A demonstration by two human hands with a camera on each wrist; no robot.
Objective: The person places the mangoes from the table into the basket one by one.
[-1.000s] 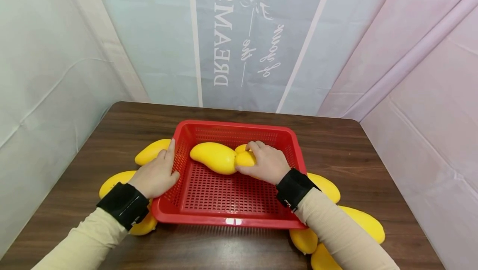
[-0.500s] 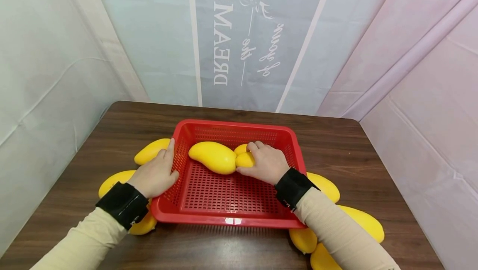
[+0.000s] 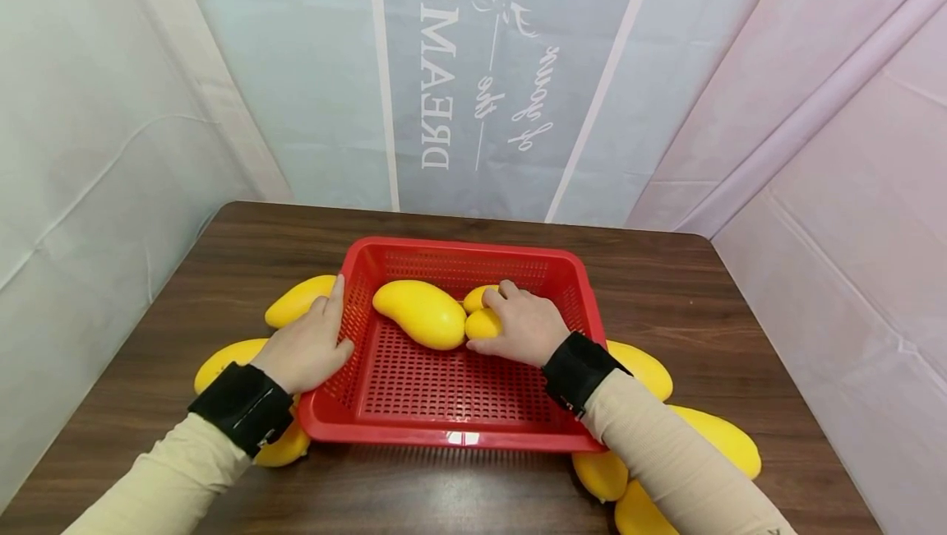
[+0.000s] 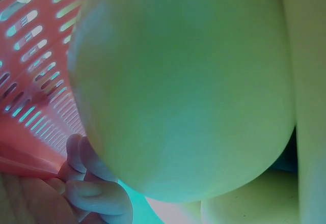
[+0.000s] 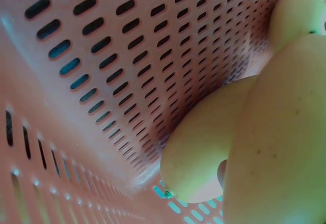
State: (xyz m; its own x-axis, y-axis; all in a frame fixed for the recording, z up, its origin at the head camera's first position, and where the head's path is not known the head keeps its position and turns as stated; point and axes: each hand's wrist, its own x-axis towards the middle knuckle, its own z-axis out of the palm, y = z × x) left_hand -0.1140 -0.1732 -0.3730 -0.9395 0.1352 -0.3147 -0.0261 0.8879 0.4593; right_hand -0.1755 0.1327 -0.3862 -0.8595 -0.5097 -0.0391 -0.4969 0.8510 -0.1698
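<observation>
In the head view, a red perforated plastic basket (image 3: 451, 439) sits on the table. My left hand (image 3: 305, 346) grips its left rim, the thumb on the inner side; curled fingers (image 4: 97, 196) show outside the wall in the left wrist view. Inside the basket, my right hand (image 3: 524, 326) holds a yellow mango (image 3: 483, 324), mostly covered by the hand. Its left end is against or very near a larger mango (image 3: 423, 315). Another mango (image 3: 477, 298) lies behind, partly hidden. The right wrist view shows the held mango (image 5: 280, 132) close up.
On the brown wooden table (image 3: 459, 490), mangoes lie left of the basket, one (image 3: 299, 301) near its rim and one (image 3: 225, 362) by my left wrist. Several more are at the right, including one (image 3: 642, 369) beside the basket and one (image 3: 721, 439) beyond my forearm. Fabric walls surround the table.
My right hand has shifted slightly left with the mango it holds. The larger mango in the basket has turned a little. My left hand stays on the rim.
</observation>
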